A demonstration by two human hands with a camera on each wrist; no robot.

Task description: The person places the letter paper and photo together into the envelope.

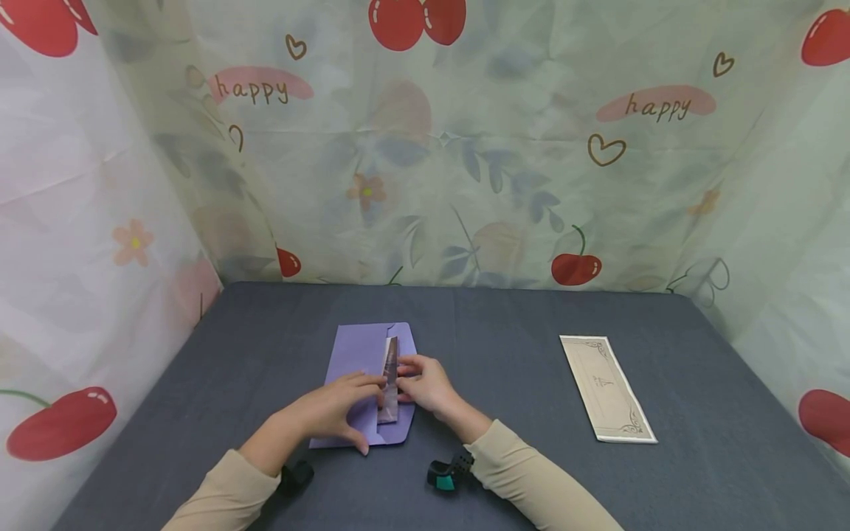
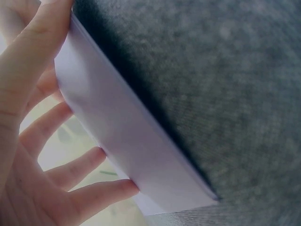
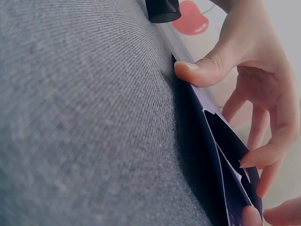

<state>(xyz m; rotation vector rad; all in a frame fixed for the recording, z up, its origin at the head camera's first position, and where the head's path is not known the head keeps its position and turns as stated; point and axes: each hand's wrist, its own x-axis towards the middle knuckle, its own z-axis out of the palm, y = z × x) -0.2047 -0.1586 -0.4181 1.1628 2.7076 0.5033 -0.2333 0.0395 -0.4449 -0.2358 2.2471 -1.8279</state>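
A purple envelope (image 1: 355,350) lies upright on the dark table, its opening and flap facing right. From the opening shows a strip of a printed card (image 1: 390,372) with a dark picture and a pale border. My left hand (image 1: 332,405) rests on the envelope with spread fingers, the fingertips at the edge of the opening and the thumb near the lower edge. At the card's right side, my right hand (image 1: 428,383) pinches it between thumb and fingers. The right wrist view shows the pocket (image 3: 221,127) gaping beside the left hand (image 3: 268,89). The card's remaining part is hidden inside.
On the right of the table (image 1: 491,339) lies a cream card (image 1: 607,387) with ornamental corners. Black wrist devices (image 1: 451,472) sit below both wrists. A cloth curtain (image 1: 425,184) printed with cherries and "happy" surrounds the table's back and sides.
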